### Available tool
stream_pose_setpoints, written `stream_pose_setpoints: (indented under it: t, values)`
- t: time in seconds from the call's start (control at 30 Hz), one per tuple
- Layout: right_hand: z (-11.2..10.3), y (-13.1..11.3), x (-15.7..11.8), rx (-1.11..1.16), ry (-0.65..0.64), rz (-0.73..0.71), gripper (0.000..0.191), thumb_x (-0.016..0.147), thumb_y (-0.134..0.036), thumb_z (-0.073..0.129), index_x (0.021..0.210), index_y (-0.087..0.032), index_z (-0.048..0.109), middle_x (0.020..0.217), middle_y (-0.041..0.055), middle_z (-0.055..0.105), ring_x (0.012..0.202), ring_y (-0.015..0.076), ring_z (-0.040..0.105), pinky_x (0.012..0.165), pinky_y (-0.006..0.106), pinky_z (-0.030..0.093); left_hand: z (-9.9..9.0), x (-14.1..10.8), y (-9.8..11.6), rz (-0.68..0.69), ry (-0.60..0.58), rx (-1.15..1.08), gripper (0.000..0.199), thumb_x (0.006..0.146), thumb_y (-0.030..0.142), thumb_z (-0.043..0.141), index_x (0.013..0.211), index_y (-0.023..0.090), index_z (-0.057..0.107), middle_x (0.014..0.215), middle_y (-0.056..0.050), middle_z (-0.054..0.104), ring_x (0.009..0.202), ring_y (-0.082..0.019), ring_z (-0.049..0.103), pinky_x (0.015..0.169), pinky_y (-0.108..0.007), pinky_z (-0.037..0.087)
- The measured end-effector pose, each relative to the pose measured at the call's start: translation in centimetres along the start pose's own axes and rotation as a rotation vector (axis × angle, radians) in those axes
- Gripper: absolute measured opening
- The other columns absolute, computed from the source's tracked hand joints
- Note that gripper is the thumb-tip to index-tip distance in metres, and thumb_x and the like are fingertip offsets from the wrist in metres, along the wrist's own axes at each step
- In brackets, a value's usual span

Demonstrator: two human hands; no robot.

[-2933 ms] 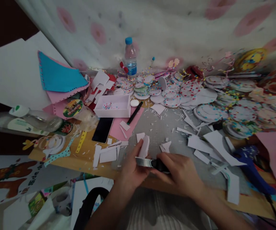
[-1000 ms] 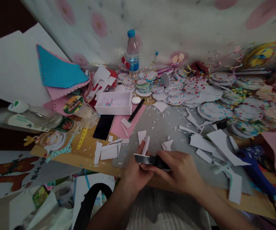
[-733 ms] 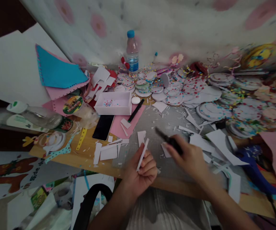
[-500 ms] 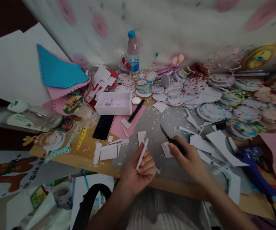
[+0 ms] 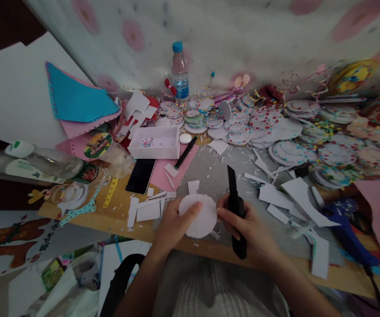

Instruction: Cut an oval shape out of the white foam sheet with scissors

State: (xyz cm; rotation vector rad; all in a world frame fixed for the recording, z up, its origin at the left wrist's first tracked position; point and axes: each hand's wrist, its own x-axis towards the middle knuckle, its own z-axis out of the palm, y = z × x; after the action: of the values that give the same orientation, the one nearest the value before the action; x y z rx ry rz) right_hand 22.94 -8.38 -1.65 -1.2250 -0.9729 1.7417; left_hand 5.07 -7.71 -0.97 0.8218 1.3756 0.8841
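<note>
A white round disc [image 5: 199, 220] is held flat to the camera by my left hand [image 5: 175, 224], its thumb across the face and the fingers behind it. My right hand [image 5: 247, 224] grips a black utility knife [image 5: 236, 207], blade pointing up and away. The right fingertips are close to the disc's right edge; whether they touch it is hard to tell. Under both hands lies a grey cutting mat [image 5: 229, 176] strewn with thin white shavings. A small white offcut [image 5: 193, 187] lies just beyond the disc.
A white open box [image 5: 155, 149], a black phone [image 5: 140, 175] and a black pen [image 5: 186, 152] lie to the left. Stacks of decorated discs [image 5: 239, 125] line the back, near a water bottle [image 5: 180, 72]. White scraps [image 5: 305, 198] and a blue glue gun [image 5: 348, 229] are at right.
My left hand has turned the disc from edge-on to face-on. My right hand has moved closer to it, and the knife has swung from slanting left to nearly upright.
</note>
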Motion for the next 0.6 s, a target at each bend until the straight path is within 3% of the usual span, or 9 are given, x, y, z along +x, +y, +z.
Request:
stream_pose_setpoints:
  t: [0.13,0.27,0.33,0.43,0.5,0.6]
  values:
    - [0.5,0.0,0.1,0.021,0.063,0.032,0.033,0.075,-0.045,0.071,0.086,-0.02,0.052,0.059,-0.0082,0.047,0.039,0.003,0.028,0.036,0.019,0.018,0.2,-0.2,0.5,0.009,-0.08,0.029,0.021,0.073,0.028,0.073,0.089,0.015,0.073,0.081,-0.006,0.072,0.069,-0.016,0.062,0.06,-0.02,0.047]
    - [0.7,0.2,-0.1,0.055,0.029,0.083,0.035,0.074,-0.042,0.07,0.087,-0.022,0.045,0.054,-0.0106,0.043,0.038,0.0038,0.026,0.034,0.017,0.016,0.5,-0.1,0.3,-0.033,-0.121,-0.037,0.025,0.073,0.025,0.073,0.095,0.016,0.069,0.082,-0.005,0.069,0.069,-0.015,0.061,0.058,-0.02,0.046]
    - [0.8,0.4,-0.3,0.056,0.024,0.077,0.033,0.075,-0.04,0.068,0.085,-0.024,0.042,0.053,-0.0117,0.038,0.038,0.0044,0.026,0.034,0.017,0.017,0.7,-0.1,-0.1,0.0,-0.087,-0.082,0.038,0.069,0.02,0.076,0.106,0.019,0.065,0.088,-0.004,0.067,0.07,-0.014,0.061,0.06,-0.02,0.045]
    - [0.7,0.5,-0.4,-0.06,0.072,-0.014,0.029,0.077,-0.039,0.065,0.083,-0.024,0.04,0.056,-0.0107,0.035,0.04,0.0061,0.031,0.036,0.019,0.026,0.8,-0.6,-0.6,0.068,-0.084,-0.095,0.058,0.064,0.012,0.078,0.118,0.022,0.06,0.111,-0.007,0.062,0.09,-0.017,0.061,0.073,-0.02,0.046]
    - [0.7,0.4,-0.4,-0.176,0.064,-0.099,0.025,0.08,-0.039,0.063,0.084,-0.024,0.043,0.06,-0.0087,0.038,0.043,0.0076,0.036,0.04,0.021,0.032,0.9,-1.0,-0.7,0.038,-0.203,-0.027,0.064,0.063,0.012,0.079,0.123,0.023,0.058,0.119,-0.009,0.06,0.1,-0.02,0.059,0.079,-0.021,0.045]
    - [0.6,-0.1,-0.4,-0.325,-0.069,-0.252,0.016,0.085,-0.038,0.056,0.086,-0.023,0.049,0.071,-0.0039,0.049,0.058,0.0118,0.049,0.053,0.024,0.042,1.1,-1.4,-0.5,-0.021,-0.41,0.063,0.065,0.065,0.012,0.076,0.126,0.024,0.055,0.11,-0.006,0.063,0.094,-0.021,0.06,0.076,-0.025,0.045]
